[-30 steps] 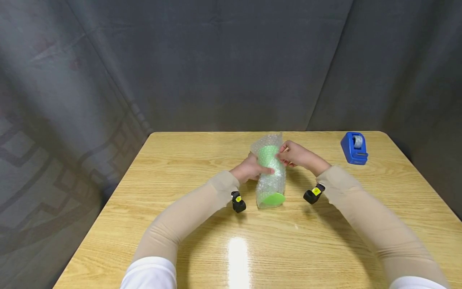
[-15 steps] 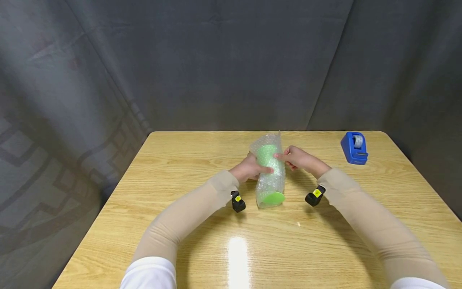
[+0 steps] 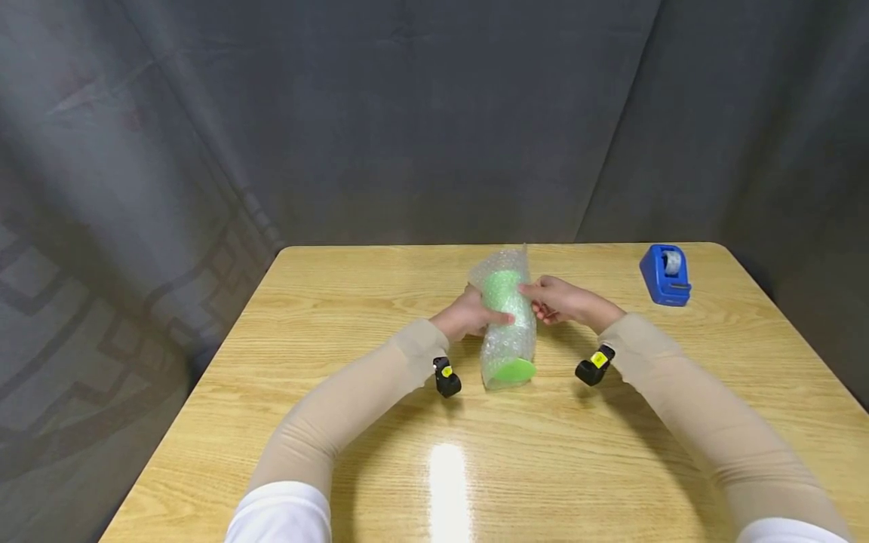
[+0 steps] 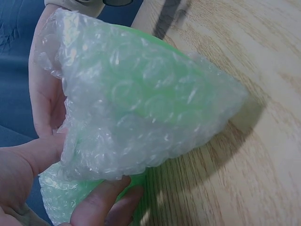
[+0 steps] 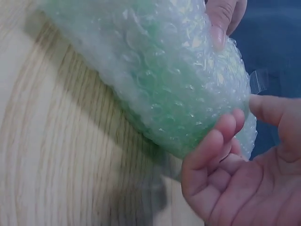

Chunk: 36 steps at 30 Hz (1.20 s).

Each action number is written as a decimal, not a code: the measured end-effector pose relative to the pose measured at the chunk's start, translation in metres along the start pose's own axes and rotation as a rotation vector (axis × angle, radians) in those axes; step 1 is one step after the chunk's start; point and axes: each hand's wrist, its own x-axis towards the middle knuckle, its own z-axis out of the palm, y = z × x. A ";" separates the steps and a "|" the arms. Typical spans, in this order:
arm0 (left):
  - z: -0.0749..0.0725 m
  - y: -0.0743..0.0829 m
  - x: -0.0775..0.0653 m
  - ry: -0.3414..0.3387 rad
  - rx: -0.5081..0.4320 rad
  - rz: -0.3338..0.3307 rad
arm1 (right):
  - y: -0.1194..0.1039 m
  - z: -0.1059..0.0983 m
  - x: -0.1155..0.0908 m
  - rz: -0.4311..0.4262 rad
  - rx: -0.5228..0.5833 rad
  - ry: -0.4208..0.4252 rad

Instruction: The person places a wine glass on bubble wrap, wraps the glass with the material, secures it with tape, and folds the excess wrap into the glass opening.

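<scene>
On pale wooden table [image 3: 370, 283]: bubble-wrapped green cylindrical bundle [image 3: 511, 339]
Your left hand [image 3: 470, 313]: grips it, likely steadying
Right hand [image 3: 560, 297]: pinches it, likely against unwrapping

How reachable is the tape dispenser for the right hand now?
Likely yes: nothing shows on the tabletop between the right hand and blue tape dispenser, though that hand's fingers must first leave the bubble wrap.

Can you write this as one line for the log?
left hand: grips clear bubble wrap around rounded green object | right hand: holds wrap's right side | blue tape dispenser: on brown wooden table
</scene>
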 end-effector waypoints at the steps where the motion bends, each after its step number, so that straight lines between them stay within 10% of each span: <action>1: 0.000 0.000 0.000 0.005 -0.001 -0.003 | 0.000 0.000 -0.001 0.002 0.011 -0.006; 25: 0.000 0.000 0.001 0.048 0.035 -0.044 | -0.009 0.011 -0.001 0.138 0.012 0.065; 36: 0.002 0.001 0.001 0.053 0.043 -0.051 | -0.001 0.001 -0.005 0.037 0.024 -0.011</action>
